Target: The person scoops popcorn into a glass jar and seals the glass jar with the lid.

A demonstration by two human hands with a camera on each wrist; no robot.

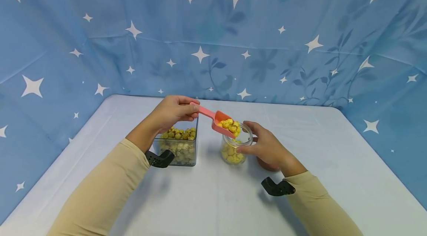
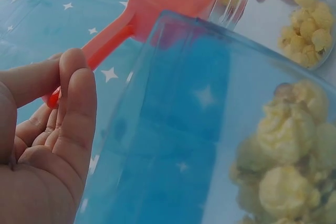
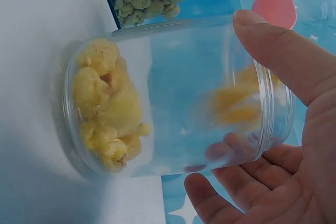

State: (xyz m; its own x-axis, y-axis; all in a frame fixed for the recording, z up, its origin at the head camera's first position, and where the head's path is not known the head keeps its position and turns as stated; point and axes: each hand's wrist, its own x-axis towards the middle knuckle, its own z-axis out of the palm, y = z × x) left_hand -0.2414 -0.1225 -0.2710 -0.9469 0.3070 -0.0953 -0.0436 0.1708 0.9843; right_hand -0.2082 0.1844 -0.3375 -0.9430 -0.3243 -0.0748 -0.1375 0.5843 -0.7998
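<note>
My left hand [image 1: 172, 114] pinches the handle of a pink scoop [image 1: 220, 130] between thumb and fingers. Yellow popcorn [image 1: 231, 126] fills the scoop, which tilts down over the mouth of a clear glass jar [image 1: 247, 138]. My right hand [image 1: 267, 147] holds the standing jar near its rim, thumb on one side and fingers on the other. In the right wrist view, popcorn [image 3: 107, 106] lies at the jar's bottom, and blurred yellow pieces [image 3: 236, 103] are falling inside near the mouth. Below my left hand stands a clear square container [image 1: 195, 156] of popcorn.
A reddish-brown round object [image 1: 268, 165] sits behind the jar, partly hidden by my right hand. White cloth covers the table [image 1: 213, 199]. A blue curtain with white stars [image 1: 213, 35] hangs behind it.
</note>
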